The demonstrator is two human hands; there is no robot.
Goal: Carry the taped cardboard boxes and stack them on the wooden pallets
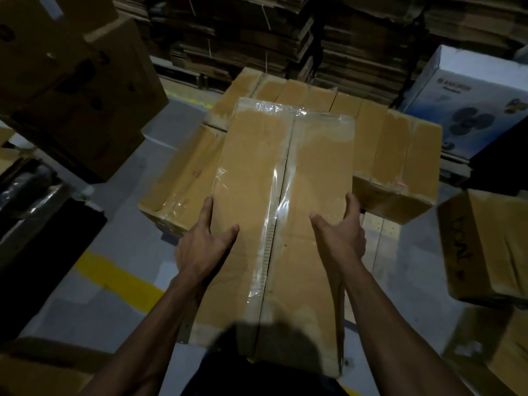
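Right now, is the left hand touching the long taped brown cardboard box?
Touching. The head view shows the left hand gripping the long taped brown cardboard box at its left edge, thumb on top.

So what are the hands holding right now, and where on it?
Both hold the taped cardboard box by its long sides: left hand on the left edge, right hand on the right edge, thumbs on top.

Your two bare forearms enter from the lower corners of the frame, without sleeves, watch or gloves; your left hand (204, 247) and right hand (341, 232) are bare.
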